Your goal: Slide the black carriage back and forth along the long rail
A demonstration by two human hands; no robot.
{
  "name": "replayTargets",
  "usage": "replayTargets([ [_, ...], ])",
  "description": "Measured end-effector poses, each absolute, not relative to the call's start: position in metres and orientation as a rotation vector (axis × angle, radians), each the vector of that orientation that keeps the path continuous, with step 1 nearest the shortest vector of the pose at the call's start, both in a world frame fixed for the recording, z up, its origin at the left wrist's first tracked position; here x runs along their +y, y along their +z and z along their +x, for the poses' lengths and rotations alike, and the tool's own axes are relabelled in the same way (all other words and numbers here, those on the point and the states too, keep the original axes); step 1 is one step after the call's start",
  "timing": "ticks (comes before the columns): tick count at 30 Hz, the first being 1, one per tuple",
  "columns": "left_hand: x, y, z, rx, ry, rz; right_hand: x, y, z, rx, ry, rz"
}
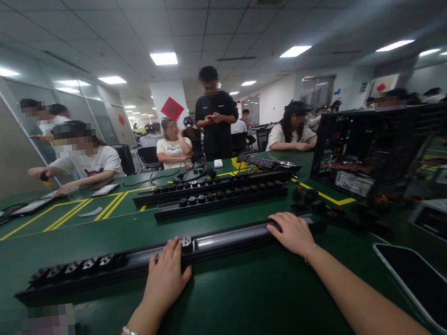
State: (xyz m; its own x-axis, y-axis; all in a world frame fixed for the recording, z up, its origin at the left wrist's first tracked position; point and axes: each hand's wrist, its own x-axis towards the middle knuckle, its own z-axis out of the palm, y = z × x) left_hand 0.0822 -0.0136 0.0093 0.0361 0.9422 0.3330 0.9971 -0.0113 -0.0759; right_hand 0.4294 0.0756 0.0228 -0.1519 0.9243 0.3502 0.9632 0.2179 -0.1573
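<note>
A long black power strip housing [231, 238] lies across the green table in front of me. Several socket modules [89, 263] sit in its left part, and one more socket module [186, 242] sits near the middle. My left hand [167, 276] rests over the housing just left of that middle module, fingers bent across the top and thumb apart at the near side. Near the right end, my right hand [293, 233] is curled over the housing with its thumb on the near edge. Whatever lies under the fingers of either hand is hidden.
Two more power strips [221, 202] with sockets lie behind. An opened computer case [351, 155] stands at right, near loose black parts [312, 200] and a phone [426, 284]. A standing person [215, 117] and several seated people are beyond; yellow tape [71, 211] marks the table.
</note>
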Motion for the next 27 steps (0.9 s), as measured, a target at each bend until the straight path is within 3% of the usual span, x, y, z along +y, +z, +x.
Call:
replayTargets([
  [27, -0.015, 0.02, 0.09, -2.05, -0.328, -2.006, 0.071, 0.028, 0.436, -2.301, -0.071, -1.724],
])
